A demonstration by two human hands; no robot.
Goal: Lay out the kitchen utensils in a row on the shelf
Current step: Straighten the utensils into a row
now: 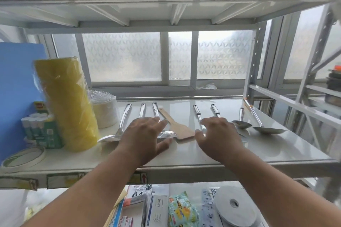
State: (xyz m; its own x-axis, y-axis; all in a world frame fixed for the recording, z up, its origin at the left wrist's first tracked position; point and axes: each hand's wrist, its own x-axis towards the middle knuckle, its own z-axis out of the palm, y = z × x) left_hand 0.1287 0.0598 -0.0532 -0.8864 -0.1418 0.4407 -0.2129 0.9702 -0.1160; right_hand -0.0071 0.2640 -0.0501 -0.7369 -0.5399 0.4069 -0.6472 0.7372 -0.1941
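Two bare hands reach over the front of the white metal shelf (276,145), both spread and holding nothing. The left hand (145,134) lies palm down with fingers fanned, covering the bowls of two steel utensils whose handles (142,109) run away from it toward the window. Whether its fingertips press on the metal cannot be told. The right hand (219,138) hovers with fingers loosely curled and thumb out, above the heads of two more steel utensils (197,111).

Between the hands lies the wooden spatula (177,127), blade toward the person, its handle angled back and to the left, out of line with the steel handles, which all point nearly straight back. Its blade sits just beside the right thumb, and the left hand's fingers are about as near on the other side. Squaring it with the rest looks like the likely next touch, and either hand could do it.

Outward, a steel ladle (118,127) lies left of the left hand, and a steel spoon (241,121) and a larger ladle (265,127) lie right of the right hand. A yellow wrapped stack (68,103) stands farther left.
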